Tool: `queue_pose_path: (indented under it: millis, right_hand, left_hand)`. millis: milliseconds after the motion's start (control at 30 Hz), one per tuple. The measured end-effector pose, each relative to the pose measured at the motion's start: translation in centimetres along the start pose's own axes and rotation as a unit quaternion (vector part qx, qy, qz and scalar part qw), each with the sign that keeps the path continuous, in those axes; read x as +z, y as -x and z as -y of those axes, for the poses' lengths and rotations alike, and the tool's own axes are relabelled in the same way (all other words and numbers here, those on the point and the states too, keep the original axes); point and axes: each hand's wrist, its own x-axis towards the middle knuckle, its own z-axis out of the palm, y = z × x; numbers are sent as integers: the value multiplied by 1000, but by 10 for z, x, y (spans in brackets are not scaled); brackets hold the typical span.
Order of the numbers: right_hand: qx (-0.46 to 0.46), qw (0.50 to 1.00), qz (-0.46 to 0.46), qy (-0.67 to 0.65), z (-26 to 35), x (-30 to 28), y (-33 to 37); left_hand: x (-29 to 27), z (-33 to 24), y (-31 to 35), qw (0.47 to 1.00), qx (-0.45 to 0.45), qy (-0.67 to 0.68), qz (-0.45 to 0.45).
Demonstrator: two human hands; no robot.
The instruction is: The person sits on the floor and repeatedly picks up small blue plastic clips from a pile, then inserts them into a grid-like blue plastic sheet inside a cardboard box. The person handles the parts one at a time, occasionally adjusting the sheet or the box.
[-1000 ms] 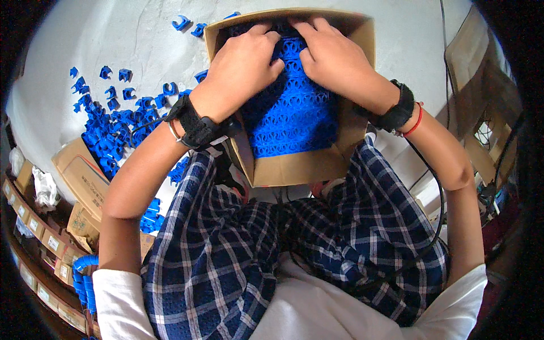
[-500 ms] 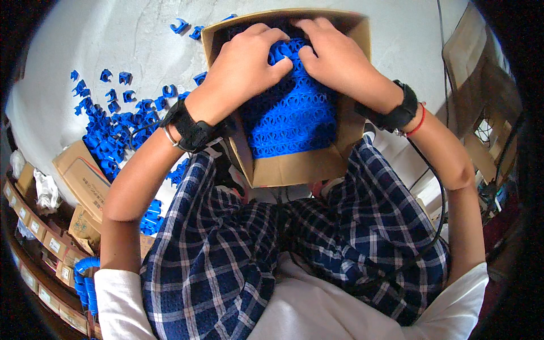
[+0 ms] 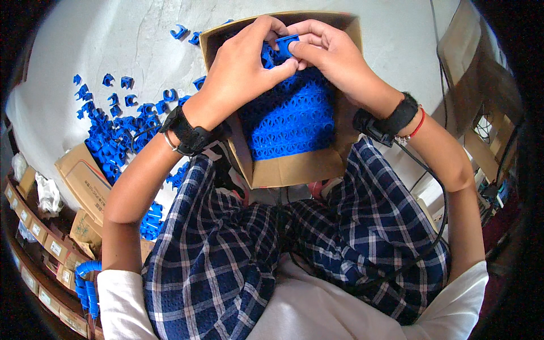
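Observation:
A cardboard box [image 3: 300, 171] stands open between my knees, with rows of blue plastic pipe clips [image 3: 292, 122] packed inside. Above its far part, my right hand [image 3: 331, 54] pinches a blue pipe clip [image 3: 287, 46] between thumb and fingers. My left hand [image 3: 241, 62] is curled around the other side of the same spot, its fingertips and thumb closing on blue clips there. The fingertips of both hands nearly meet, and they partly hide the clips between them. Shadow darkens the far inside of the box.
Loose blue clips [image 3: 110, 144] lie heaped on the pale floor [image 3: 153, 45] to the left, several scattered farther out. A cardboard flap [image 3: 85, 173] and stacked boxes [image 3: 54, 246] are at the lower left. A black cable [image 3: 439, 187] runs from my right wrist strap.
Both hands have lifted slightly from deep in the far end of the box and drawn together. A blue clip now shows between the fingers, raised and tilted.

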Motion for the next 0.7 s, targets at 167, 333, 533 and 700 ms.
queue_pose_path:
  millis: [167,333,533,700]
  right_hand:
    - [4,994,-30,105,2,-2,4]
    - [-84,963,-82,243,4,0,20]
    - [-142,970,-76,184,3,0,28]
    - [-179,945,-20,274,1,-15,22]
  left_hand:
    - [-1,3,1,999,-7,-26,32]
    - [2,6,2,998,-36,-17,53]
    - [5,12,3,988,-119,54,79]
    - [6,16,3,984,-120,61,115]
